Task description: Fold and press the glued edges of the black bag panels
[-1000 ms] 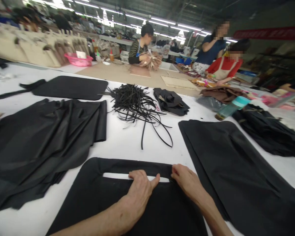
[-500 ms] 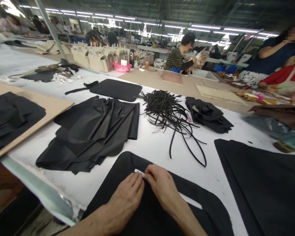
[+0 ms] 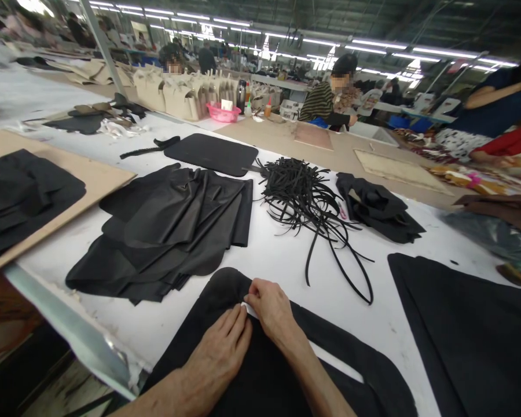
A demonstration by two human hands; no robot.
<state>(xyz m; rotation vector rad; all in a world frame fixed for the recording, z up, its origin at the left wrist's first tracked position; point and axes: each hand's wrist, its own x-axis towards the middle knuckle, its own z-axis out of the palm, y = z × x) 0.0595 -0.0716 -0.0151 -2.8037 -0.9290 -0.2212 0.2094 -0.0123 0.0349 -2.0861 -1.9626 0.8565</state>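
A black leather-like panel (image 3: pixel 342 336) with a long narrow slot lies on the table in front of me, white showing through the slot. My left hand (image 3: pixel 226 344) rests flat on the panel, its fingers stretched out together and their tips at the slot's left end. Just across the slot, my right hand (image 3: pixel 269 307) pinches the panel's edge between thumb and fingers. The two hands' fingertips are close together but apart. My right wrist covers the middle of the slot.
Folded black sheets (image 3: pixel 165 231) lie beyond my left hand. A heap of thin black strips (image 3: pixel 297 185) is further back, beside a crumpled black piece (image 3: pixel 377 208). More black panels (image 3: pixel 469 324) lie at right. A board (image 3: pixel 108 174) and the table's edge are at left; people work beyond.
My right hand has shifted slightly left along the slot to its left end. The left hand stays flat, moved only a little. The whole view has turned slightly.
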